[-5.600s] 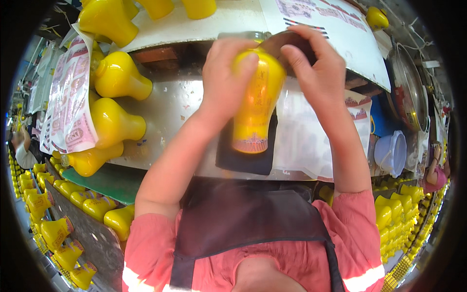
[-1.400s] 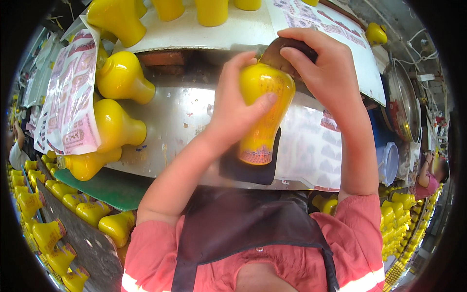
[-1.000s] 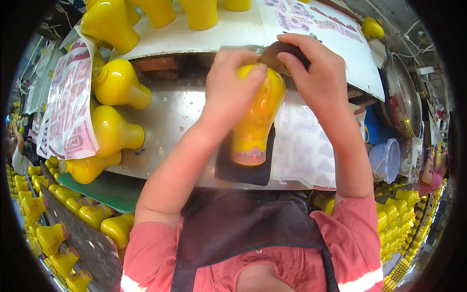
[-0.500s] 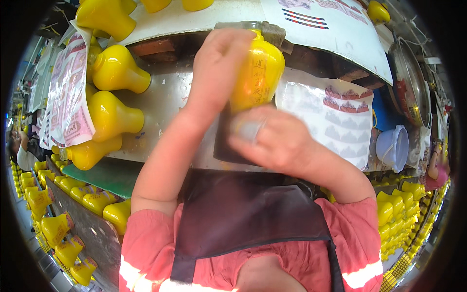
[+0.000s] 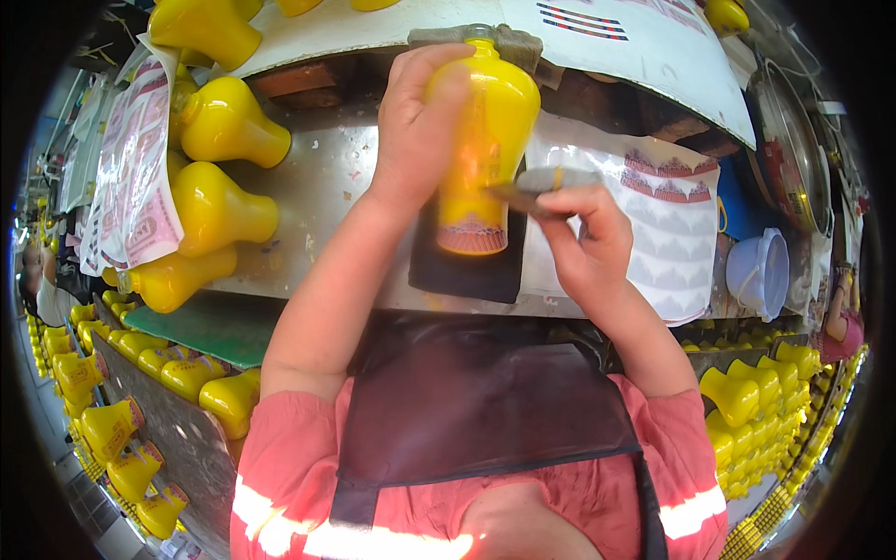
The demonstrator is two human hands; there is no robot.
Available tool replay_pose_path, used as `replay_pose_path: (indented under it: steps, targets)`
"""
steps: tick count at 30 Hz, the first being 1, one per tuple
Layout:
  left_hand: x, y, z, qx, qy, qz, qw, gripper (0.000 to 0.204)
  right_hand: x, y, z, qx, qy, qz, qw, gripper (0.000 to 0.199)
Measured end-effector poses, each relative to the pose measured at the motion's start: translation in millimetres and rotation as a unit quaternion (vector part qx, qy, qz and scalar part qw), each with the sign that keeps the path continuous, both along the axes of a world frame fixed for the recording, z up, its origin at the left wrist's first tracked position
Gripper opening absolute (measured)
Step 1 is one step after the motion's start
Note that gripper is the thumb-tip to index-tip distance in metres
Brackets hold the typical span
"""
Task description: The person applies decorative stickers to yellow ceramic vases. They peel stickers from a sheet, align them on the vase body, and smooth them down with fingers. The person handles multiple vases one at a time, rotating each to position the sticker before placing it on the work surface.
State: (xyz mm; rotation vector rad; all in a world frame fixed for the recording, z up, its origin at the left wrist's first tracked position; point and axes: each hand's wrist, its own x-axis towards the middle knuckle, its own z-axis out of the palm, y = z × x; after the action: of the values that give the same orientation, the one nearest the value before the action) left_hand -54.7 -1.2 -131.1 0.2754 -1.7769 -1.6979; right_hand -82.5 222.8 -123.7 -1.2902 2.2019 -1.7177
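Note:
A glossy yellow bottle lies on its side in front of me, neck pointing away and base toward me. Red-and-white patterned decoration rings its lower end, and blurred lettering shows on its body. My left hand grips the bottle's left side near the shoulder, its fingers partly blurred. Pinched in my right hand is a flat dark-grey pad with a small yellow mark; its tip reaches the bottle's right side, and whether it touches cannot be told. Beneath the bottle is a black mat; its neck meets a rolled grey cloth.
Right of the mat lies a decal sheet, with a pale blue bucket beyond. More yellow bottles and a pink printed sheet are at left. A raised white board spans the far side. Rows of bottles stand lower right.
My right hand has drawn back from the bottle's lower end to its right side, uncovering the patterned band and showing the grey pad. My left hand has shifted slightly down the bottle's side.

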Motion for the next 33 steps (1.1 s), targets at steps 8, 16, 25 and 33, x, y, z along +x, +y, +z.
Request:
replay_pose_path:
  steps: [8, 16, 25, 33]
  targets:
    - [2.6, 4.0, 9.5, -0.128, -0.012, 0.046, 0.991, 0.036, -11.7, -32.0, 13.6, -0.022, 0.081, -0.024, 0.996, 0.028]
    - [9.0, 4.8, 13.9, -0.242, -0.033, 0.05, 0.969, 0.051, -63.9, -69.5, 67.9, 0.05, 0.145, -0.092, 0.984, 0.03]
    - [12.7, 0.2, 9.2, -0.293, -0.05, 0.037, 0.954, 0.084, -83.8, -89.2, 83.1, 0.11, 0.191, -0.058, 0.974, 0.027]
    - [10.8, 1.7, 5.7, -0.315, -0.015, 0.052, 0.948, 0.081, -54.2, -78.6, 69.6, 0.053, 0.158, -0.132, 0.977, 0.029]
